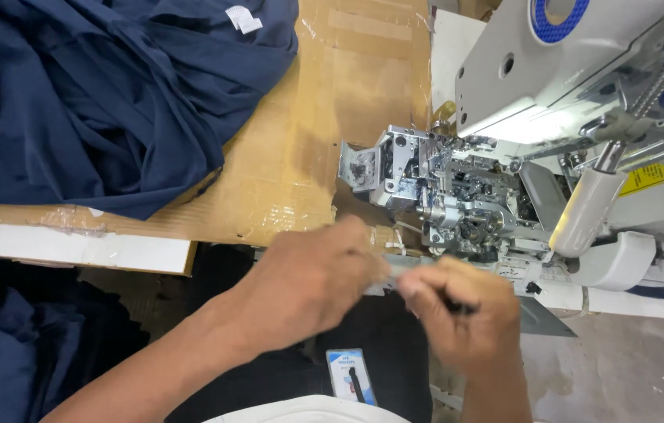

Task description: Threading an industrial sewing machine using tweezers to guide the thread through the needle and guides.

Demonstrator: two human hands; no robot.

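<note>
My left hand [308,282] and my right hand [461,309] meet just in front of the metal sewing head [442,196] of a white industrial sewing machine [575,86]. The left hand's fingers are pinched together at the right hand's fingertips. A thin dark tool [457,307] shows inside the closed right hand. What sits between the fingertips is blurred. Both hands hover below the machine's needle area without touching it.
A heap of dark navy fabric [105,94] with a white label lies at the upper left on a cardboard-covered table [324,133]. More navy cloth [11,352] hangs at the lower left. A small blue card [350,376] hangs at my chest. Grey floor [629,368] shows lower right.
</note>
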